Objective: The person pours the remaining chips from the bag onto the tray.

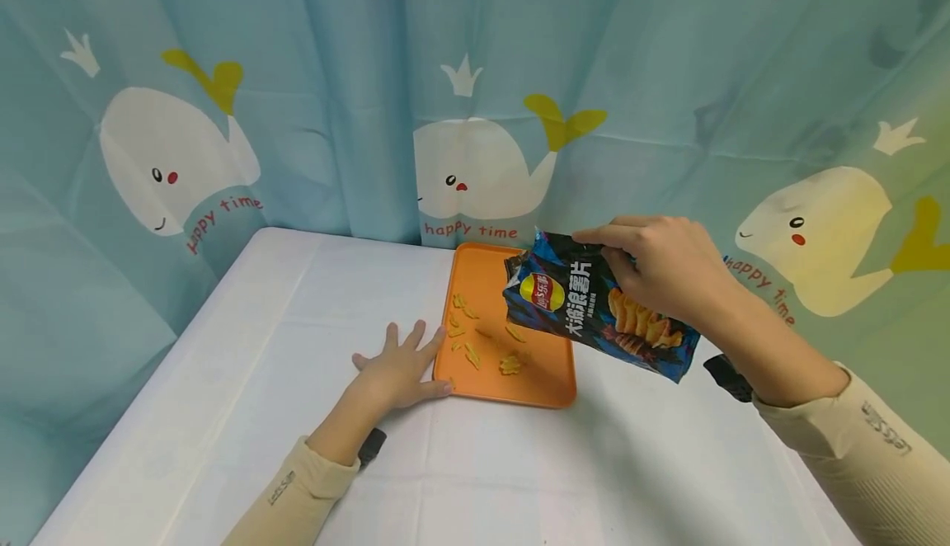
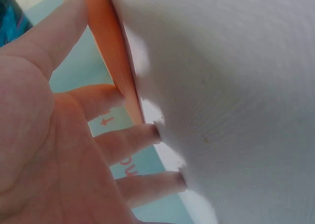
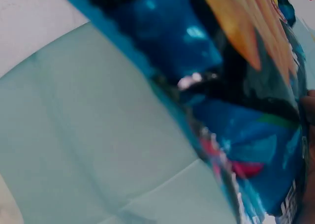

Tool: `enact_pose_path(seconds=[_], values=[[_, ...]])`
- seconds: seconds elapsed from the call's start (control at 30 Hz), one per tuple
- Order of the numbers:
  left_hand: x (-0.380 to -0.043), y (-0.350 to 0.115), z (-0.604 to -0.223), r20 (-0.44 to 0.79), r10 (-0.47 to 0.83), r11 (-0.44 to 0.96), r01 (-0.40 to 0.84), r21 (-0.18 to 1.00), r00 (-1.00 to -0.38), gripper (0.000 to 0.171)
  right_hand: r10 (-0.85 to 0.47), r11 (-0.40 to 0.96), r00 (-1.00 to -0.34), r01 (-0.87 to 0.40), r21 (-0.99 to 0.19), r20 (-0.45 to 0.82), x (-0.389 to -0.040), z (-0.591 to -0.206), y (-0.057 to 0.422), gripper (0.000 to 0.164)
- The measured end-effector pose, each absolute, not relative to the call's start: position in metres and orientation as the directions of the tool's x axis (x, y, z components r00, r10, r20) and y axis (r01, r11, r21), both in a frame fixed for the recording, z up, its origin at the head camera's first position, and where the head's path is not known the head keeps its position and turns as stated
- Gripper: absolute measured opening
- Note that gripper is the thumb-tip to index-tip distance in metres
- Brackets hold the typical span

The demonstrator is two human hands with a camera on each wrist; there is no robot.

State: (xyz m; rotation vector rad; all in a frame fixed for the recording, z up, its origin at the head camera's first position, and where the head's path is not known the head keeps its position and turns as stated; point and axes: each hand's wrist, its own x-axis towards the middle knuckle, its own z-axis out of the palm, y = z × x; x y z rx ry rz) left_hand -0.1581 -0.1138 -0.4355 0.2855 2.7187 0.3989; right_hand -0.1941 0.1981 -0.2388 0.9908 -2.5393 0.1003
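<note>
My right hand [image 1: 660,265] grips a dark blue bag of potato chips [image 1: 552,319] by its upper long side. The bag is tilted, its mouth end over an orange tray [image 1: 551,385] and its bottom end out to the right. Yellow ridged chips [image 1: 510,364] lie scattered on the tray, mostly on its left half. With fingers spread, my left hand [image 1: 393,373] rests at the tray's left edge; in the left wrist view its thumb and a finger touch the orange rim [image 2: 103,32]. The right wrist view is filled by the bag's shiny side [image 3: 206,71].
A white cloth [image 1: 490,480] covers the table under the tray. Close behind the table hangs a light blue curtain [image 1: 356,117] printed with white whales. Dark wrist devices show under both forearms.
</note>
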Motion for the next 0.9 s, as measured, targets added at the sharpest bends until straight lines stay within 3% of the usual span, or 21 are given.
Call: enact_pose_path(seconds=[0.9], values=[[-0.157, -0.1129, -0.4328, -0.332, 0.263, 0.933, 0.152, 0.325, -0.906, 0.091, -0.624, 0.753, -0.663, -0.652, 0.09, 0.413, -0.192, -0.2373, 0.2035, 0.036]])
